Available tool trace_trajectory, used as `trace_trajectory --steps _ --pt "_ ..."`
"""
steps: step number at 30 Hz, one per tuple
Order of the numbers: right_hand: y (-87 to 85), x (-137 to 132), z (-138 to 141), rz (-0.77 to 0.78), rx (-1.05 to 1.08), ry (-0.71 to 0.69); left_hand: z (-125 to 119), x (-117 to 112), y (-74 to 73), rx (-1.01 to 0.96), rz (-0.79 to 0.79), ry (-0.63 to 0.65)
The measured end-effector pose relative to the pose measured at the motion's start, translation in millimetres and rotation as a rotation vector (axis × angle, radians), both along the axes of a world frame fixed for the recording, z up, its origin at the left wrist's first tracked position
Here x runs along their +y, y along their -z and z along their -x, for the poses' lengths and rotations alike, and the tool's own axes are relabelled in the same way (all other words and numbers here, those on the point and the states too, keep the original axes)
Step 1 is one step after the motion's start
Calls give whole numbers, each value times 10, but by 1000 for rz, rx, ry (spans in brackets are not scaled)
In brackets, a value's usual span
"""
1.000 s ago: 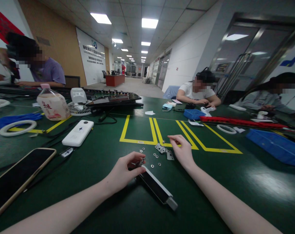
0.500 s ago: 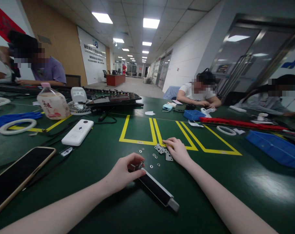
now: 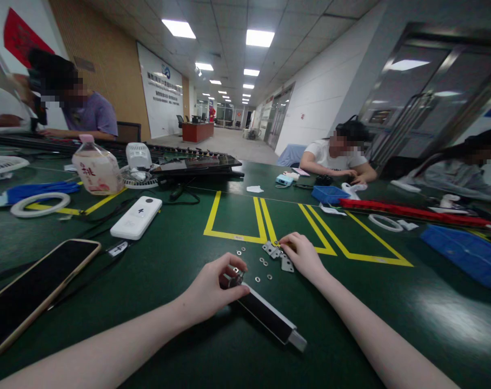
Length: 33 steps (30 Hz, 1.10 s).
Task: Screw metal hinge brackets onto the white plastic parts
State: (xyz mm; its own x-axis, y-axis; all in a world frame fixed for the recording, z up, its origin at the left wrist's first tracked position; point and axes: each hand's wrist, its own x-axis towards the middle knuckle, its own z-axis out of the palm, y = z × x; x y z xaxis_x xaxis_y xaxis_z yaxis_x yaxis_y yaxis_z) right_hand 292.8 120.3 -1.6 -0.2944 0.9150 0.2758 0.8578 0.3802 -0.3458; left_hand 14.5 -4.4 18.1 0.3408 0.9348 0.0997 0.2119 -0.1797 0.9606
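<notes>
My left hand [image 3: 215, 283] is closed round the upper end of a black and silver bar-shaped part [image 3: 267, 316], thumb on one side and fingers on the other. The bar slants down to the right and ends in a bare metal tip. Small metal fittings [image 3: 238, 276] stick up at the held end, partly hidden by my fingers. My right hand [image 3: 304, 254] has its fingertips pinched together at a group of flat metal plates with holes [image 3: 286, 263]. What is between those fingertips is too small to make out. Several loose metal rings [image 3: 257, 279] lie between my hands.
Yellow tape outlines [image 3: 235, 236] mark the green table ahead. A smartphone [image 3: 38, 292], a white device [image 3: 137, 217] and a drink bottle [image 3: 97, 170] are to the left. A blue bin [image 3: 464, 259] stands at right. Co-workers sit across the table.
The whole view has shifted slightly to the right. My right fingertips have closed together beside the metal plates. My left hand keeps its hold on the bar-shaped part.
</notes>
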Motion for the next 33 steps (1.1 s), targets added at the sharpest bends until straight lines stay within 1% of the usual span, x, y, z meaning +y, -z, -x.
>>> trace_trajectory --steps 3,11,16,23,29,33 --pt "16 23 1 2 5 6 6 0 6 -15 -39 -13" --pt "49 23 -16 -10 5 16 18 -25 -73 68 -103 1" --pt "38 -4 -14 -33 -10 0 13 -17 -64 64 -99 -7" --pt "6 12 -24 -36 -63 -26 18 0 -45 25 -134 31" --pt "0 45 -40 -45 -152 -44 10 -8 -56 71 -88 -7" --pt "-54 21 -26 -63 -239 -71 5 -7 -43 42 -51 -25"
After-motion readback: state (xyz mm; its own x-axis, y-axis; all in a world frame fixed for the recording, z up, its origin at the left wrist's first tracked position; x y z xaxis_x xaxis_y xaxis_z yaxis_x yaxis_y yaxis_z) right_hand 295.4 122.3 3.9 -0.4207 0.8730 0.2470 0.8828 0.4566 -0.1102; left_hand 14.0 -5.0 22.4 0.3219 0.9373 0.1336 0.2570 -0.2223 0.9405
